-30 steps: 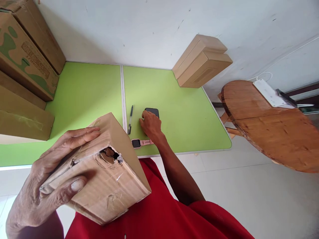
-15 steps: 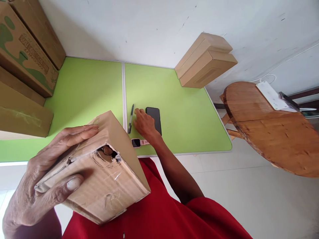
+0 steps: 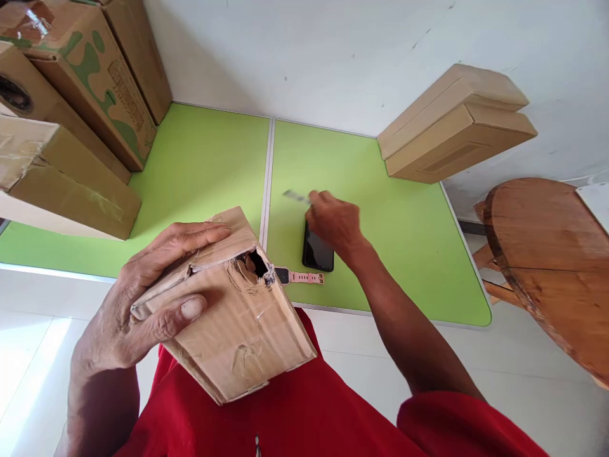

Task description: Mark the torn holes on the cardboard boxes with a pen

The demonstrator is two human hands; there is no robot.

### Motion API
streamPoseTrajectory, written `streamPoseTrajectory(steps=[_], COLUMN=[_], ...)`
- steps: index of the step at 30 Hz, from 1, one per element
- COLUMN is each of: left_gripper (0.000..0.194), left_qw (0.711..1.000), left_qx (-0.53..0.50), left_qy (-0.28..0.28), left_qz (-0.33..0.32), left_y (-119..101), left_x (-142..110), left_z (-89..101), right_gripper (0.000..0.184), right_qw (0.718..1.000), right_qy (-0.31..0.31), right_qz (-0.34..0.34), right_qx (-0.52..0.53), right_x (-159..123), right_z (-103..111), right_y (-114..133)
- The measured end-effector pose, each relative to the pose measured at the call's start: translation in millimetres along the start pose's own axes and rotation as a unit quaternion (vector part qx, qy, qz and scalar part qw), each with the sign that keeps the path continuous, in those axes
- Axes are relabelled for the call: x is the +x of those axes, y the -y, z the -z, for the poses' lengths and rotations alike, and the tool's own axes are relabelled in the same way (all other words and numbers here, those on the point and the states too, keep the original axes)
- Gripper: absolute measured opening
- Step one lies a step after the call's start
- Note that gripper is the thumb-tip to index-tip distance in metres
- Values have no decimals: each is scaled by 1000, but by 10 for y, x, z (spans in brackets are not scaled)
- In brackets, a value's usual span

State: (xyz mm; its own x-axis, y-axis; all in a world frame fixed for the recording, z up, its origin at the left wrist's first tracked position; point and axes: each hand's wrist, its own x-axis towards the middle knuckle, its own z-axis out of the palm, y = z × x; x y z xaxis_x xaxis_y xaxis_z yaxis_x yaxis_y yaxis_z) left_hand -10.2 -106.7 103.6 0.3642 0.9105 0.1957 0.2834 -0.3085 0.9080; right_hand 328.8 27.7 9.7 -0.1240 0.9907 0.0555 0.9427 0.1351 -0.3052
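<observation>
My left hand point(image 3: 162, 292) grips a cardboard box point(image 3: 252, 317) between thumb and fingers, tilted in front of my red shirt. A torn hole with ragged, dark edges shows at the box's upper corner. Over the green table, my right hand point(image 3: 335, 222) has its fingers closed on a pen point(image 3: 295, 196), which is blurred by motion and points to the left. Beneath that hand lies a black phone point(image 3: 318, 251), partly covered by it. A pink-strapped smartwatch point(image 3: 304, 277) rests near the table's front edge, its left end hidden behind the box.
Large cardboard boxes point(image 3: 99, 82) stand at the left on the green table point(image 3: 214, 158). Two more brown boxes point(image 3: 457, 133) lean against the wall at the back right. An oval wooden table point(image 3: 547, 254) stands off to the right.
My right hand has picked up the pen from the table and lifted it to the phone's upper end. The view has shifted left; my left hand still holds the box.
</observation>
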Motion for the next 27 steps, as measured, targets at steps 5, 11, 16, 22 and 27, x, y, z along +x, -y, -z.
streamPoseTrajectory(steps=[5,11,16,22,27], left_gripper=[56,53,58,57,59], left_qw=[999,1000,1000,1000,1000], left_qx=[-24,-4,11,12,8], left_qy=[-39,-18,-11,-8,-12], left_qz=[14,16,-22,0,0], left_y=[-97,-93,-97,-125,-112], left_x=[34,92,101,117,124], left_z=[-93,-123,-154,-180,-175], right_gripper=[22,8,24,21,18], right_qw=[908,761,826,837,845], right_qy=[-229,-253,-243,-255,-231], right_qz=[41,208,279,263,244], right_qx=[348,560,426,408,415], right_x=[-445,-1097,-1158,-1125,-1176], right_z=[509,861,815,789,805], right_y=[261,999,1086,1023,988])
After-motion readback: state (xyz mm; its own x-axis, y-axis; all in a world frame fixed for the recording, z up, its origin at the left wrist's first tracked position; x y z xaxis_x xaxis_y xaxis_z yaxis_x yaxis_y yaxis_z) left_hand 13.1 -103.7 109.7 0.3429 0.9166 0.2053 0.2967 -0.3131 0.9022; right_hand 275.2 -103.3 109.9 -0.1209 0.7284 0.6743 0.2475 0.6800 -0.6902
